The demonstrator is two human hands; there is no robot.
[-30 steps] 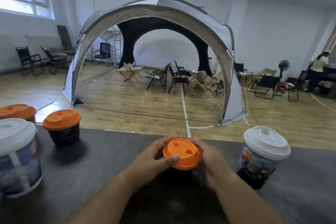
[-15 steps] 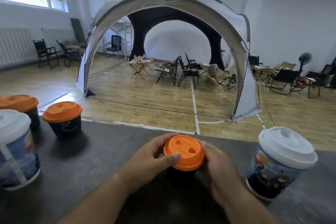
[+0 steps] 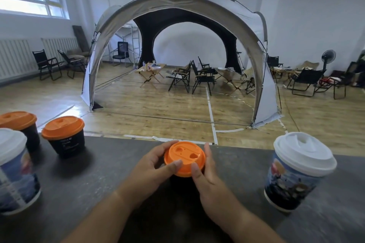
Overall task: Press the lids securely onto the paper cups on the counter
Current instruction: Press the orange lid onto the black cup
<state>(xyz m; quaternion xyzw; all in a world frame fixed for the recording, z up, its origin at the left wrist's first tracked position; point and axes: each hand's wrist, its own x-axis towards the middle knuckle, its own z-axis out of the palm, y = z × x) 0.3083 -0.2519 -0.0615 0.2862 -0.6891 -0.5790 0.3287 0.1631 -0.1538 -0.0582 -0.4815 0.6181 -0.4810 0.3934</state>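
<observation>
Two hands clasp one orange lid at mid-counter

Both hands meet round the orange lid [image 3: 184, 158], which sits on a small black cup [image 3: 180, 180] standing on the dark counter [image 3: 98, 183], near its far edge and about midway along. The cup is almost wholly hidden behind the palms; only a dark strip of it shows below the lid.

The left hand [image 3: 152, 169] grips the lid from the left: its thumb [image 3: 173, 163] lies on the near rim, and its fingers [image 3: 167, 144] curl round the far left edge. The right hand [image 3: 209, 175] grips from the right, thumb tip [image 3: 195, 167] pressed on the near rim just beside the left thumb, and index finger [image 3: 207, 150] laid up along the right edge. The lid's top, with its two small recesses, shows between the fingers, tilted a little toward the camera.

Four other cups stand on the counter, all lidded. Well to the left are two black cups with orange lids, one nearer [image 3: 64, 136] and one at the frame edge [image 3: 18, 126], and in front of them a tall printed cup with a white lid [image 3: 13, 169]. A second white-lidded printed cup [image 3: 296, 173] stands to the right, apart from the right hand.

Beyond the counter, a grey dome tent [image 3: 177, 6] stands on a wooden floor
</observation>
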